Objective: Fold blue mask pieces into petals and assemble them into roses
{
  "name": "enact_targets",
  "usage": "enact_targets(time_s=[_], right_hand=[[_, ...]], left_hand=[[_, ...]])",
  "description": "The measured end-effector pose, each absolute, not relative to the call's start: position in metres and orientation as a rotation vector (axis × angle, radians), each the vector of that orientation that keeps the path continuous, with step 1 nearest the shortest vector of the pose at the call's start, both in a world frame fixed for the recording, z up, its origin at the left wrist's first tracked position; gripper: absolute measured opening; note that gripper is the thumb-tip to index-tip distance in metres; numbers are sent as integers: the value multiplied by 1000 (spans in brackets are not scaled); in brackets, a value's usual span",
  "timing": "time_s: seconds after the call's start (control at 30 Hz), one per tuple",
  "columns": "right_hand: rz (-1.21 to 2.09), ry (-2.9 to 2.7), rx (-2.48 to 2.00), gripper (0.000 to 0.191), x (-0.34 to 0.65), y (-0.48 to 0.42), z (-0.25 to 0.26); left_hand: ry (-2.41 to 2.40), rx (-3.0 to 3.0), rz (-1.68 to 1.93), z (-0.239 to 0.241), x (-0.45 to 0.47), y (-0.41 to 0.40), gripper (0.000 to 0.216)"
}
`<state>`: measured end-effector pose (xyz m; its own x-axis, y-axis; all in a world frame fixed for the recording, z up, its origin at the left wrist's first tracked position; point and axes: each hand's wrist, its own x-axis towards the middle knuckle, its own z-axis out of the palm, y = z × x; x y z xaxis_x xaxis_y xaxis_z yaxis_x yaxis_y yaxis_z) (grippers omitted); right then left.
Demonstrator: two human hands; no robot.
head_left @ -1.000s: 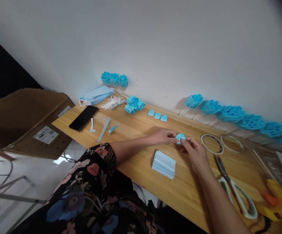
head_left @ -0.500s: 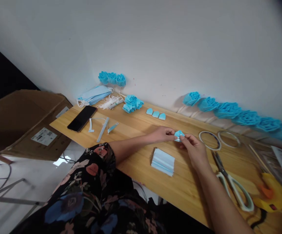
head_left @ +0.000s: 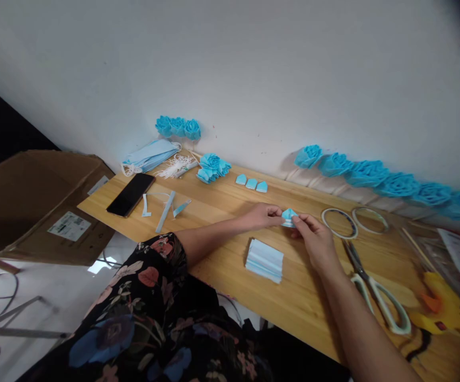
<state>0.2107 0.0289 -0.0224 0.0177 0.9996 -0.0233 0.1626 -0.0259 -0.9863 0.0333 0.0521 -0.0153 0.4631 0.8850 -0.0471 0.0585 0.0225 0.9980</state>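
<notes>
Between both hands, a small folded piece of blue mask fabric [head_left: 289,216] with a pointed top is held just above the table. My left hand [head_left: 265,216] pinches its left edge. Thumb and fingers of my right hand [head_left: 313,233] grip its right side. Below them lies a stack of pale blue cut fabric pieces [head_left: 265,260]. Three folded blue petals [head_left: 251,183] rest in a row behind the hands, each shaped like the held piece.
Scissors [head_left: 376,292], two tape rolls [head_left: 339,223] and a yellow glue gun [head_left: 436,307] lie at right. Blue fabric roses [head_left: 399,183] lean along the wall. Leftward are a phone [head_left: 131,194], fabric strips [head_left: 165,212], face masks [head_left: 150,155] and a cardboard box [head_left: 34,207].
The view has shifted slightly. Both hands still hold the folded fabric piece, whose front face and fold now show more plainly.
</notes>
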Motion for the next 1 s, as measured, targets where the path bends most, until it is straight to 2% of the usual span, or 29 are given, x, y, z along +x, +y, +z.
enact_targets(time_s=[0.17,0.6,0.87,1.0], right_hand=[[1165,-1332,-1369,46,210,29,-23],[1130,-1435,-1335,40,214,31,-27],[1247,-1260,-1338,49,213,35,-23],[1271,-1176,-1329,52,212,39,-26]], left_hand=[[900,1397,812,-19,33,52,23],[870,1381,823,-21,34,53,21],[929,1318,844,-17,34,50,13],[980,1296,888,-7,35,51,18]])
